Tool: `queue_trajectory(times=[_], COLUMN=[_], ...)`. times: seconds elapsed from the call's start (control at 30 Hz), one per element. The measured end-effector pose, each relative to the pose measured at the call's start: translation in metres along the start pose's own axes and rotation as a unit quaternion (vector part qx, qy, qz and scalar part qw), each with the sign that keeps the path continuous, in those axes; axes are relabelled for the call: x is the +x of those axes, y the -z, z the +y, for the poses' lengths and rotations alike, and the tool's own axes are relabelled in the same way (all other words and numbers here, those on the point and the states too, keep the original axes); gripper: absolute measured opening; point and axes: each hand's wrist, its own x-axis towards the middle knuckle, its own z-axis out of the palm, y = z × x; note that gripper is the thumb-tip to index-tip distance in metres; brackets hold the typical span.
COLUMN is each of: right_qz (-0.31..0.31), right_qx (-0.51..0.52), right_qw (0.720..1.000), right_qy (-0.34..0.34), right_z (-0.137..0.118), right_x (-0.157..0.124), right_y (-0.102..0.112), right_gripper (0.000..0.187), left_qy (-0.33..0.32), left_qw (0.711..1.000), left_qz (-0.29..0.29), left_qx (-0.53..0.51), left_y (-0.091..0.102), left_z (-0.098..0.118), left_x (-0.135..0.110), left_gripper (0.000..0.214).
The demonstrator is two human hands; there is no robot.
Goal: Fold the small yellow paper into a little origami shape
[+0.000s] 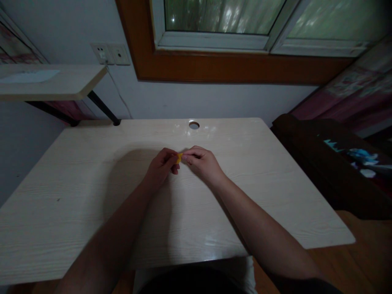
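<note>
Head view | small yellow piece (179, 159) over the desk (260, 179) | our left hand (159, 165) pinches it, our right hand (203, 162) pinches its right edge, both closed thumb to fingertip | we judge it light, probably soft and easily creased; best held lightly by opposite edges

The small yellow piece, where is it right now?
In the head view, the small yellow piece is just left of centre, between the left hand and right hand, below the round desk hole.
</note>
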Motion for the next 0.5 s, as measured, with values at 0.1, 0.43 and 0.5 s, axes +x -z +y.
queue_trajectory(times=[0.1,0.43,0.5], right_qz=[-0.001,0.007,0.019], right_qx=[-0.003,-0.014,-0.018], right_qw=[1.000,1.000,1.000], right_qy=[0.000,-0.012,-0.015], right_z=[0.0006,0.0000,0.0002], right_x=[0.0002,-0.0006,-0.0012], right_y=[-0.0003,-0.0012,-0.0025], right_gripper=[0.012,0.015,0.016], left_qy=[0.013,0.033,0.030], left_qw=[1.000,0.999,0.999], left_qz=[0.003,0.007,0.008], left_qx=[0.012,0.025,0.027], left_y=[0.0009,0.0003,0.0004], left_z=[-0.0018,-0.0001,-0.0010], left_x=[0.0002,0.0005,0.0005], left_gripper=[0.016,0.020,0.021])
